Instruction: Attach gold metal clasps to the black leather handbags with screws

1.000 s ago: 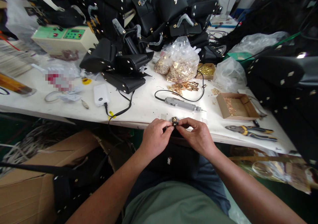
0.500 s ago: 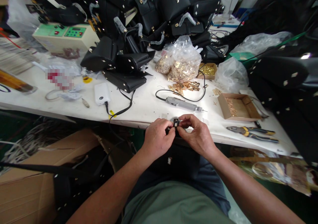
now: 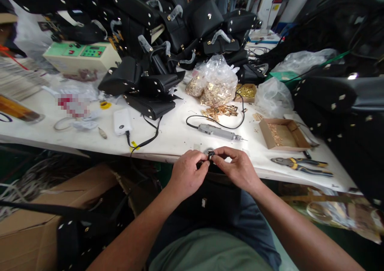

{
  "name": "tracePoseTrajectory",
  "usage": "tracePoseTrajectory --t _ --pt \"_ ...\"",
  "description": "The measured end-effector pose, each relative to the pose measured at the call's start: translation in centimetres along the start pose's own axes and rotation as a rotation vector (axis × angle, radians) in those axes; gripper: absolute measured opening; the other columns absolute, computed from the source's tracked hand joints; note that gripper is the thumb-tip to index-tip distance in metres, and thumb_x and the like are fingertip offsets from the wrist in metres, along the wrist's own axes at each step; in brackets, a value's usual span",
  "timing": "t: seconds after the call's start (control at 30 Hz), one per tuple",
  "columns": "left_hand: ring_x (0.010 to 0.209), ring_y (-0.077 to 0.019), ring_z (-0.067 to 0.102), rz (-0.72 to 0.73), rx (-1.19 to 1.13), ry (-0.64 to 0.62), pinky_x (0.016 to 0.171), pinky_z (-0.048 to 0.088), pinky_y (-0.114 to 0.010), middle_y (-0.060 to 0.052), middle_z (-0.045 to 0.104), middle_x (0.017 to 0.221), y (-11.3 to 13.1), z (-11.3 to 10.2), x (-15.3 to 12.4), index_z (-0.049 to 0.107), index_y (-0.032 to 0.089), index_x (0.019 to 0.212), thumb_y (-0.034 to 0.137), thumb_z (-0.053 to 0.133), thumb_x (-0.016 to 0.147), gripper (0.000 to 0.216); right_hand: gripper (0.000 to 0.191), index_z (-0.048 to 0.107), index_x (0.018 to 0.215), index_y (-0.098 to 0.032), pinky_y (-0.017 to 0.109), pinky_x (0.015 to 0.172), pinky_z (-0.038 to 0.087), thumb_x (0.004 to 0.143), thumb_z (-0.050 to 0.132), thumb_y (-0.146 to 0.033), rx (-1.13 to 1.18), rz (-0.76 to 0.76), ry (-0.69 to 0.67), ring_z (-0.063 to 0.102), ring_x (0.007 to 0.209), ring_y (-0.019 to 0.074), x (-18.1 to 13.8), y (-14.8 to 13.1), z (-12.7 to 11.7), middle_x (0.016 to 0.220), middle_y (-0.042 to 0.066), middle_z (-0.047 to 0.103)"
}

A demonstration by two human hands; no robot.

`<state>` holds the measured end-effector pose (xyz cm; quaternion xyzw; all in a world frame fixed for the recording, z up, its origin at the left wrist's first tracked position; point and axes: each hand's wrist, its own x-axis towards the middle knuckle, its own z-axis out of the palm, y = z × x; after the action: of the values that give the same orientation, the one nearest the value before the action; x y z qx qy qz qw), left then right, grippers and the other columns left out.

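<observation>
At the table's front edge, my left hand and my right hand meet over a small black leather piece. Thumb and forefinger of each hand pinch it from opposite sides. A shiny spot shows on it, too small to make out. Below my hands a black bag with a metal stud lies across my lap; whether the small piece belongs to it is hidden. Just beyond my fingers lies a grey electric screwdriver with its cord.
Pliers and a cardboard box of small copper-coloured parts lie to the right. Gold fittings are piled before a plastic bag. Black bags crowd the back. A white device sits left.
The small black piece has been turned between my fingers, and its pale metal face shows less. My view has tilted slightly, so the table appears lower.
</observation>
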<state>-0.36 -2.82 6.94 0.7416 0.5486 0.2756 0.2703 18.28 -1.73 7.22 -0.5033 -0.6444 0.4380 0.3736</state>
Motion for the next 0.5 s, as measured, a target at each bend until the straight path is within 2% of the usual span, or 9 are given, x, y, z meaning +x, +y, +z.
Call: tracePoseTrajectory --t 0.07,0.2,0.37,0.5 --pt "0.090 -0.0197 0.066 -0.019 -0.065 0.009 0.085 0.051 -0.033 -0.003 0.073 0.093 0.08 -0.19 0.03 0.070 0.021 0.091 0.019 0.062 0.090 0.008 0.015 0.074 0.085 -0.020 0.026 0.070 0.044 0.091 0.066 -0.031 -0.005 0.009 0.003 0.062 0.074 0.0160 0.03 -0.06 0.04 0.077 -0.002 0.070" --pt "0.089 -0.0173 0.071 -0.066 -0.254 0.056 0.085 0.055 -0.030 -0.002 0.078 0.106 0.56 -0.36 0.17 0.073 0.024 0.114 0.024 0.064 0.091 0.024 0.016 0.074 0.086 -0.020 0.026 0.070 0.044 0.092 0.065 -0.032 0.012 0.015 -0.002 0.062 0.075 0.0166 -0.08 -0.23 0.06 0.079 -0.001 0.070" --pt "0.093 -0.0197 0.074 -0.070 -0.323 0.065 0.084 0.058 -0.029 -0.004 0.080 0.108 0.95 -0.05 0.47 0.078 0.024 0.107 0.027 0.061 0.095 0.021 0.015 0.075 0.087 -0.019 0.027 0.071 0.046 0.090 0.066 -0.031 0.009 0.011 0.023 0.062 0.075 0.0177 -0.34 -0.32 -0.06 0.079 -0.001 0.070" --pt "0.086 -0.0185 0.076 -0.080 -0.348 0.052 0.079 0.059 -0.027 -0.003 0.080 0.102 0.91 0.24 0.49 0.079 0.024 0.106 0.026 0.059 0.095 0.022 0.015 0.073 0.084 -0.019 0.027 0.071 0.046 0.089 0.067 -0.031 0.011 0.011 0.038 0.062 0.074 0.0178 -0.48 -0.27 -0.10 0.077 0.000 0.069"
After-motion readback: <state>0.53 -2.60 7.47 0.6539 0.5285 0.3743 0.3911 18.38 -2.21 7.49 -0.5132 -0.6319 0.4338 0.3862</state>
